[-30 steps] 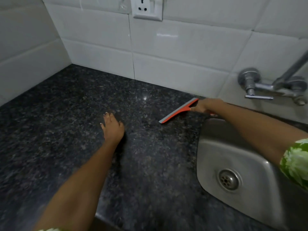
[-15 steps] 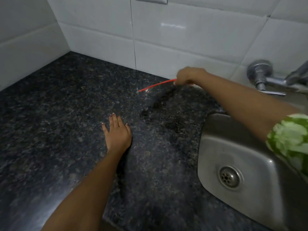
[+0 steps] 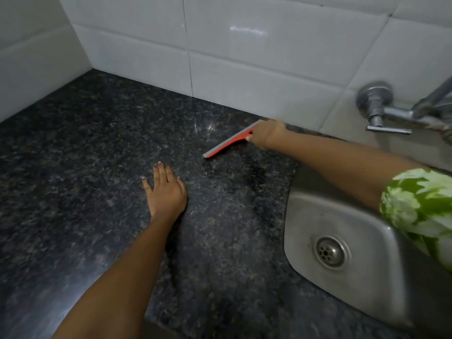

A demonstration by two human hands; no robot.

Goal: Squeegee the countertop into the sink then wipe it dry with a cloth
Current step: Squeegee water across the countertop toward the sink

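One orange squeegee (image 3: 230, 140), centre frame, is clamped in the right hand (image 3: 267, 135); the left hand (image 3: 166, 194) lies flat, fingers slightly apart, on the granite countertop (image 3: 73, 167) beside one steel sink (image 3: 367, 277).

Left hand (image 3: 166, 192) flat, fingers spread; right hand (image 3: 267, 135) fisted, arm extended forward.

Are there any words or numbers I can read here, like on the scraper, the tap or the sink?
None: no word, number or brand can be read in this picture.
The squeegee in the right hand shows only plain orange and grey.
The tap, sink, wall tiles and countertop bear no writing.
The sleeve has a leaf pattern, no letters.
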